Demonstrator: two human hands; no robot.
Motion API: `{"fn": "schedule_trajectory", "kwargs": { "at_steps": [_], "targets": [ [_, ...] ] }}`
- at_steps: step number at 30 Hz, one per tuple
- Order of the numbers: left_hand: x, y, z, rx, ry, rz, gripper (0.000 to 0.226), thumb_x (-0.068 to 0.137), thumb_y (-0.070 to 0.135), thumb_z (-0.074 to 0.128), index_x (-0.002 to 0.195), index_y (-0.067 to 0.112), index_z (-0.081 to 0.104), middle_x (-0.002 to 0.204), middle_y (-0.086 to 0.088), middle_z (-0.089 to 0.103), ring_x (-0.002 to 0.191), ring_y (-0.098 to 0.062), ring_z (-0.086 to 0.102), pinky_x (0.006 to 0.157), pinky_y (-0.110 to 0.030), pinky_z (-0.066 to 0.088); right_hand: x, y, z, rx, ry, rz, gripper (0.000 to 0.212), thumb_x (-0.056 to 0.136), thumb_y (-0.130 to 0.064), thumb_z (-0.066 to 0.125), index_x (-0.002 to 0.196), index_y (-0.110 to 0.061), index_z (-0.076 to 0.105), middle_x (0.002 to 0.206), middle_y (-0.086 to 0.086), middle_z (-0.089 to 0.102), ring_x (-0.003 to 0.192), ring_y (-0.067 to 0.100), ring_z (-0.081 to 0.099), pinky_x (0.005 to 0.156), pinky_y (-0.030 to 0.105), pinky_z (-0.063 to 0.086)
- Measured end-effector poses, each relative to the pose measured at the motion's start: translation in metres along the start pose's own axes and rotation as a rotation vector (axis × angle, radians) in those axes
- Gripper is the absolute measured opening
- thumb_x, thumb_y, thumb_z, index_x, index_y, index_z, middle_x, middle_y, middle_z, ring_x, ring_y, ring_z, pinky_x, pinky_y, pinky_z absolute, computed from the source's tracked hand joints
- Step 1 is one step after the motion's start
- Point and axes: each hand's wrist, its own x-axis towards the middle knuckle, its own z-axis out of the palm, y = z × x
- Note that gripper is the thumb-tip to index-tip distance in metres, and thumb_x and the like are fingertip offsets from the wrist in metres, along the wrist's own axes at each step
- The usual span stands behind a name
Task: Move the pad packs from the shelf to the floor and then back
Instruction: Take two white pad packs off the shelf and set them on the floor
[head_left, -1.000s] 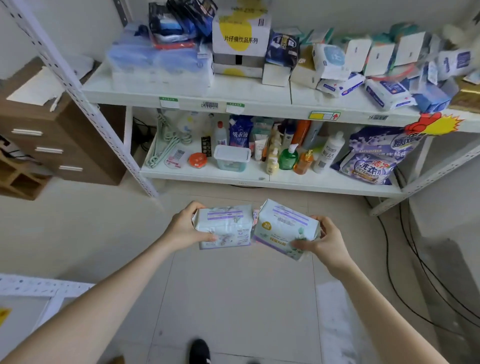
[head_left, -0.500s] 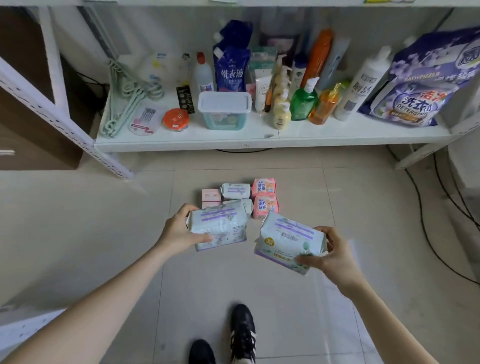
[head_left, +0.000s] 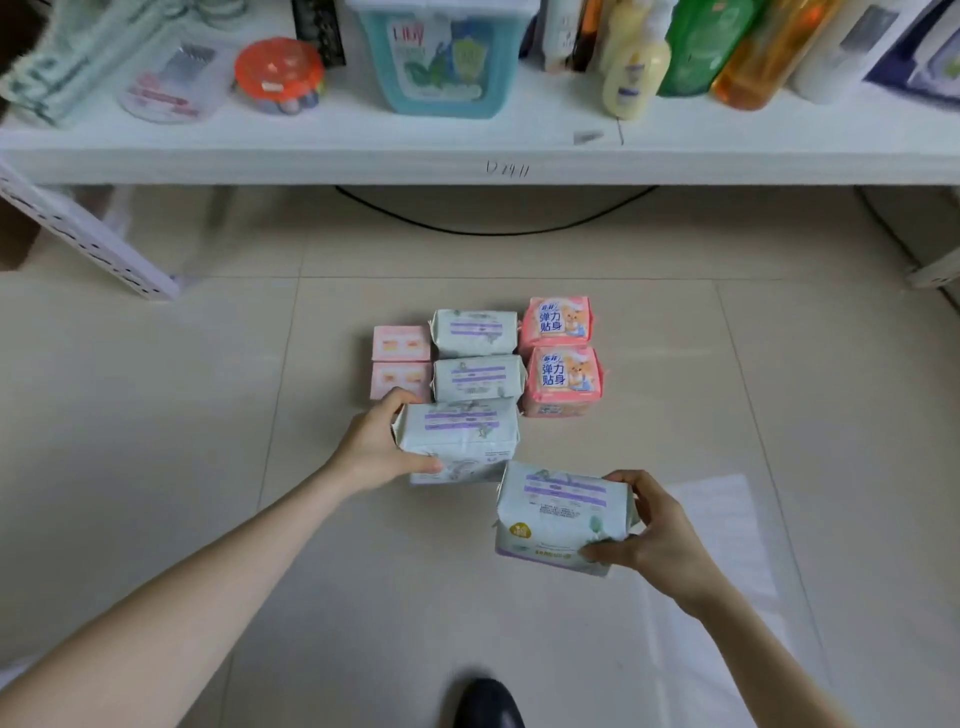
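My left hand (head_left: 382, 447) grips a pale green pad pack with purple stripes (head_left: 460, 436) by its left end, just in front of a cluster of packs on the floor. My right hand (head_left: 649, 535) holds a second pale green pack (head_left: 558, 512) by its right end, lower and to the right, apart from the cluster. On the floor lie two more green packs (head_left: 475, 332) (head_left: 478, 376), two pink packs with a bear picture (head_left: 558, 319) (head_left: 563, 379) and two small light pink packs (head_left: 401, 343) (head_left: 400, 380).
The low white shelf (head_left: 467, 156) runs across the top, carrying a teal tub (head_left: 441, 57), an orange-lidded jar (head_left: 278, 70) and several bottles. Its slanted leg (head_left: 88, 244) stands at the left. A black cable (head_left: 493, 228) lies under it. My shoe (head_left: 488, 704) shows at the bottom.
The view dropped from the shelves to the floor and came much closer. Both hands lowered the two green packs; the left one now sits against the cluster of packs.
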Motion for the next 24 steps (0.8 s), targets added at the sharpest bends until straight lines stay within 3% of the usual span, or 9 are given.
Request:
{"fn": "schedule_trajectory", "kwargs": {
  "at_steps": [5, 11, 14, 16, 18, 20, 24],
  "targets": [
    [0.038, -0.037, 0.033, -0.03, -0.007, 0.046, 0.069, 0.055, 0.017, 0.094, 0.111, 0.021, 0.053, 0.105, 0.009, 0.065, 0.099, -0.014, 0.062, 0.077, -0.023, 0.048, 0.04, 0.05, 0.023, -0.003, -0.024, -0.026, 0.063, 0.054, 0.006, 0.086, 0.104, -0.019, 0.056, 0.1, -0.009, 0.067, 0.098, 0.009, 0.059, 0.077, 0.042, 0.058],
    [0.068, -0.064, 0.051, -0.086, -0.011, 0.109, 0.075, 0.054, 0.02, 0.094, 0.115, 0.021, 0.051, 0.115, 0.005, 0.061, 0.105, -0.022, 0.06, 0.088, -0.044, 0.053, 0.072, 0.084, 0.046, 0.015, -0.046, -0.08, 0.064, 0.055, 0.011, 0.085, 0.105, -0.014, 0.054, 0.103, -0.005, 0.065, 0.098, 0.007, 0.06, 0.067, 0.024, 0.054],
    [0.074, -0.076, 0.058, -0.096, -0.003, 0.114, 0.079, 0.052, 0.022, 0.093, 0.119, 0.023, 0.051, 0.118, -0.005, 0.059, 0.104, -0.035, 0.058, 0.085, -0.052, 0.052, 0.082, 0.094, 0.056, 0.015, -0.059, -0.113, 0.064, 0.056, 0.012, 0.084, 0.105, -0.012, 0.053, 0.102, -0.004, 0.065, 0.1, 0.012, 0.06, 0.07, 0.03, 0.057],
    [0.075, -0.084, 0.061, -0.146, 0.005, 0.103, 0.079, 0.055, 0.012, 0.094, 0.122, 0.021, 0.052, 0.12, -0.005, 0.06, 0.107, -0.035, 0.058, 0.087, -0.053, 0.052, 0.086, 0.097, 0.062, 0.019, -0.059, -0.132, 0.064, 0.056, 0.011, 0.086, 0.105, -0.013, 0.052, 0.103, -0.003, 0.065, 0.1, 0.015, 0.061, 0.074, 0.034, 0.057],
    [0.075, -0.09, 0.062, -0.214, 0.001, 0.077, 0.078, 0.059, 0.006, 0.092, 0.125, 0.019, 0.053, 0.123, -0.005, 0.061, 0.11, -0.032, 0.059, 0.09, -0.048, 0.053, 0.09, 0.099, 0.069, 0.017, -0.049, -0.156, 0.066, 0.056, 0.009, 0.086, 0.106, -0.015, 0.052, 0.106, -0.003, 0.064, 0.102, 0.015, 0.061, 0.073, 0.029, 0.056],
    [0.074, -0.094, 0.062, -0.295, -0.014, 0.039, 0.077, 0.064, 0.004, 0.088, 0.129, 0.017, 0.051, 0.127, -0.002, 0.06, 0.112, -0.021, 0.061, 0.094, -0.035, 0.053, 0.093, 0.099, 0.075, 0.016, -0.042, -0.175, 0.069, 0.056, 0.007, 0.087, 0.11, -0.018, 0.052, 0.109, -0.006, 0.064, 0.105, 0.014, 0.06, 0.075, 0.024, 0.054],
    [0.071, -0.094, 0.058, -0.432, -0.01, -0.04, 0.062, 0.075, 0.003, 0.079, 0.131, 0.012, 0.054, 0.126, 0.0, 0.063, 0.115, -0.011, 0.061, 0.093, -0.023, 0.049, 0.099, 0.093, 0.089, 0.019, -0.051, -0.198, 0.087, 0.058, -0.003, 0.091, 0.128, -0.028, 0.046, 0.12, -0.016, 0.059, 0.112, 0.009, 0.057, 0.084, 0.024, 0.053]
  ]
}}
